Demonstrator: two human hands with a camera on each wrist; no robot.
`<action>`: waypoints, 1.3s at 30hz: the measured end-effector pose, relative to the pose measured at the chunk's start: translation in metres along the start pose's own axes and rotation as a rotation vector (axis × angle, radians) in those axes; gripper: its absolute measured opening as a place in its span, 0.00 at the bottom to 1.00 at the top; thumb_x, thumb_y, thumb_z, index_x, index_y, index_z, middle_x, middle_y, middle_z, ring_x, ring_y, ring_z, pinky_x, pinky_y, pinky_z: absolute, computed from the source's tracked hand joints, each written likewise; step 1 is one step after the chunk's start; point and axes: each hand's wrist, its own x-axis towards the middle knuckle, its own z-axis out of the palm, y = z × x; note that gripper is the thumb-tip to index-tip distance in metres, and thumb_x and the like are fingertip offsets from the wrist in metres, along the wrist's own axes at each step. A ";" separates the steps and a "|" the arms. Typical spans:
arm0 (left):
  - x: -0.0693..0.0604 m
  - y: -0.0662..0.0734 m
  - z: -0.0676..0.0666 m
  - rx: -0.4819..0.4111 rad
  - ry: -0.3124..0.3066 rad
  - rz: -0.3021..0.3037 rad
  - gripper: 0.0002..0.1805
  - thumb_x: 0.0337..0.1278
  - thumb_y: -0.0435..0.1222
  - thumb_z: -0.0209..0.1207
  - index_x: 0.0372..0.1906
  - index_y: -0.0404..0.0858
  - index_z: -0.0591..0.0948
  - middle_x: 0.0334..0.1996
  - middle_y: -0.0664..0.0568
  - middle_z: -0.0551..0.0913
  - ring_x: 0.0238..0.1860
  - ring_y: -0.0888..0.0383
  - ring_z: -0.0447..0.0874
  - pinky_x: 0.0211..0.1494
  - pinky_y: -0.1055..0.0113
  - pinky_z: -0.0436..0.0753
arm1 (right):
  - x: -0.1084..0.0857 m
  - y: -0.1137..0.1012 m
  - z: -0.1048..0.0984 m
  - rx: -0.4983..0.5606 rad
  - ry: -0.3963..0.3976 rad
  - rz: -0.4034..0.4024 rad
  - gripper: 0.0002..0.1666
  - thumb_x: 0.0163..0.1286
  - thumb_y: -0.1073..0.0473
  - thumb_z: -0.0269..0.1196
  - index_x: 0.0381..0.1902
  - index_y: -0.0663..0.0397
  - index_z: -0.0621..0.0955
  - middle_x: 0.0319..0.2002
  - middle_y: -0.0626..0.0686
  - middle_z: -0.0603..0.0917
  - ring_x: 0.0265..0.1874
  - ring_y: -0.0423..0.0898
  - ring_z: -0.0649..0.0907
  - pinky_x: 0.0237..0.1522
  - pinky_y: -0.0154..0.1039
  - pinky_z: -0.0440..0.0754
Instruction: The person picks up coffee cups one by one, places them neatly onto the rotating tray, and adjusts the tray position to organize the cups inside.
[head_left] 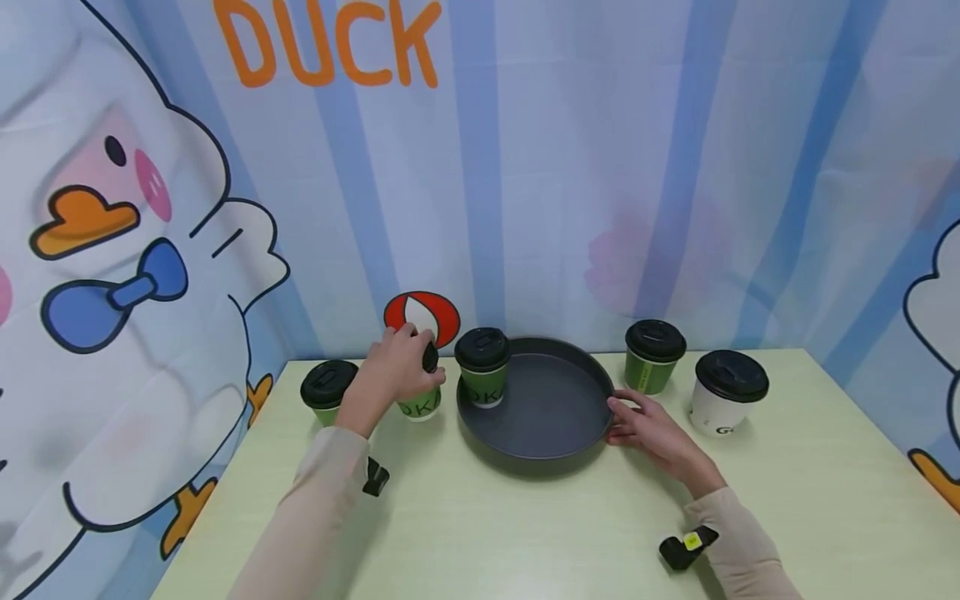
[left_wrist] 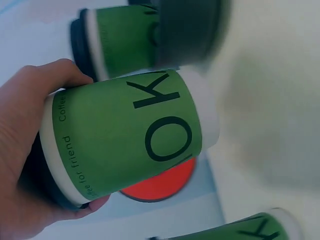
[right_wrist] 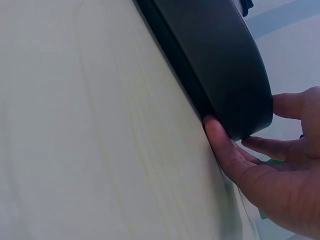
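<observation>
My left hand (head_left: 397, 364) grips a green paper coffee cup (left_wrist: 120, 135) around its black lid, with the thumb and fingers on opposite sides. The cup is just left of a round dark grey pan (head_left: 551, 417). Inside the pan, at its left side, stands another green cup (head_left: 483, 379) with a black lid. At the pan's right edge my right hand (head_left: 652, 433) holds the wall between thumb and fingers; in the right wrist view a fingertip (right_wrist: 217, 132) touches the wall's lower edge. Whether the held cup touches the table cannot be told.
A third green lidded cup (head_left: 327, 387) stands at the left, partly behind my left forearm. Right of the pan are a green cup (head_left: 655, 357) and a larger white cup (head_left: 727, 392), both with black lids. A printed curtain (head_left: 555, 167) hangs behind the pale table (head_left: 525, 533).
</observation>
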 end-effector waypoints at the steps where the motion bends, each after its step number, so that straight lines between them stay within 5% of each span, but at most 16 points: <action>1: -0.003 0.002 -0.004 0.003 0.011 0.008 0.32 0.67 0.54 0.60 0.67 0.40 0.76 0.61 0.37 0.75 0.55 0.37 0.74 0.51 0.41 0.83 | 0.000 0.000 0.000 0.000 -0.002 -0.002 0.39 0.86 0.52 0.50 0.79 0.71 0.50 0.49 0.62 0.79 0.39 0.44 0.85 0.49 0.42 0.87; 11: -0.032 0.044 -0.041 0.052 0.156 0.162 0.29 0.68 0.52 0.59 0.67 0.41 0.78 0.62 0.39 0.76 0.55 0.38 0.75 0.50 0.43 0.83 | -0.001 0.000 -0.001 0.002 -0.015 -0.009 0.40 0.86 0.51 0.51 0.79 0.71 0.49 0.49 0.63 0.79 0.40 0.44 0.85 0.49 0.41 0.87; 15: -0.033 0.067 -0.043 0.054 0.186 0.256 0.28 0.68 0.52 0.60 0.65 0.41 0.78 0.59 0.41 0.77 0.54 0.40 0.75 0.49 0.46 0.83 | -0.002 -0.001 -0.002 0.003 -0.015 -0.011 0.41 0.85 0.51 0.51 0.79 0.72 0.49 0.50 0.63 0.79 0.40 0.44 0.85 0.49 0.42 0.87; 27: -0.016 0.115 -0.014 0.087 0.137 0.376 0.28 0.70 0.54 0.59 0.68 0.47 0.77 0.64 0.45 0.75 0.59 0.43 0.74 0.59 0.46 0.81 | 0.001 0.003 0.001 0.018 0.003 -0.010 0.39 0.86 0.53 0.50 0.78 0.72 0.51 0.47 0.60 0.79 0.38 0.45 0.85 0.48 0.41 0.87; 39: -0.012 0.121 0.017 0.123 0.115 0.396 0.28 0.70 0.56 0.59 0.68 0.48 0.78 0.64 0.47 0.75 0.57 0.45 0.74 0.56 0.48 0.81 | 0.001 0.002 0.001 0.018 0.003 0.000 0.39 0.85 0.52 0.51 0.78 0.72 0.51 0.48 0.61 0.79 0.39 0.45 0.85 0.48 0.42 0.88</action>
